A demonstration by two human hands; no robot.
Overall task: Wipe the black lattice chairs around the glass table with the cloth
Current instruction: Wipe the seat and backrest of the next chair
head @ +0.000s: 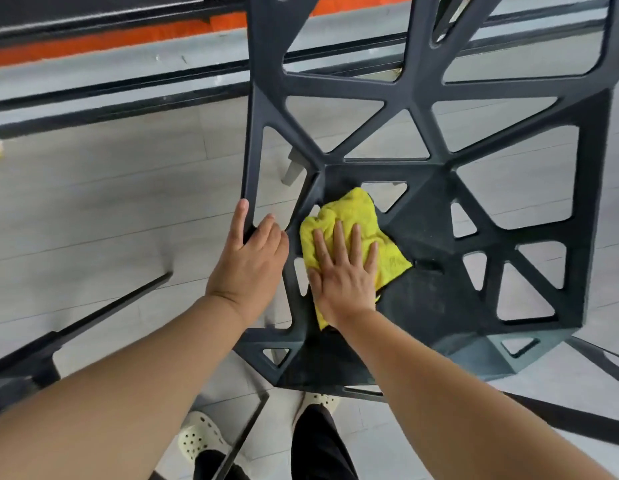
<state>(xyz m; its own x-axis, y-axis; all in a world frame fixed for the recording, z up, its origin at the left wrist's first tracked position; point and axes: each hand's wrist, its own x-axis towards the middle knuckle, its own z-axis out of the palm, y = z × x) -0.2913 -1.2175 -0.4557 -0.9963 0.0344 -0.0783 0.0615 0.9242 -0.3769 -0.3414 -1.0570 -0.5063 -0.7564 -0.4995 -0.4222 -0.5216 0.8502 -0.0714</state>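
Observation:
A black lattice chair (436, 209) with triangular cut-outs fills the middle and right of the view, seen from above. A crumpled yellow cloth (349, 216) lies on its seat near the left side. My right hand (342, 275) presses flat on the cloth with straight, spread fingers. My left hand (249, 261) grips the seat's left edge bar, thumb on the outer side and fingers curled over the bar.
Grey tiled floor lies below. The glass table's black frame (128, 84) runs across the top left, with an orange band (103, 39) beyond it. Black metal legs (110, 306) slant at lower left. My feet in pale perforated clogs (200, 438) stand under the chair.

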